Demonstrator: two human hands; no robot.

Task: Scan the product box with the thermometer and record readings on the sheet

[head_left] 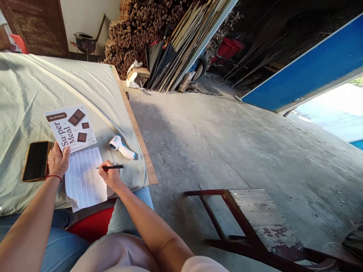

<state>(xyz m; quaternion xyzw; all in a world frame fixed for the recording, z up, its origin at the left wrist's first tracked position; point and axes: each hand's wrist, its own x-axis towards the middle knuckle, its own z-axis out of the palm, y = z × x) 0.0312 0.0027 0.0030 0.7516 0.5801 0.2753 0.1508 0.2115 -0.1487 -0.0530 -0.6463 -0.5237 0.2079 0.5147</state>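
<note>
A notebook (85, 177) lies unfolded at the near edge of the cloth-covered table (25, 98), its lower page covered in handwriting and its bottom corner curling over the edge. Its printed cover (74, 126), with "Su-per Meal" and brown squares, is flipped up beyond the page. My left hand (58, 162), wearing a red cord on the wrist, grips the notebook's left side with the thumb on top. Between the closed fingers of my right hand (110, 175) is a black pen (113, 166), its tip over the written page.
Left of my left hand lies a phone (35, 161) in a brown case. A white-and-blue handheld thermometer (121, 147) rests near the table's right edge. A wooden chair (255, 219) lies on the concrete floor to the right. Stacked firewood (127, 41) and a person's arm (4, 37) are farther back.
</note>
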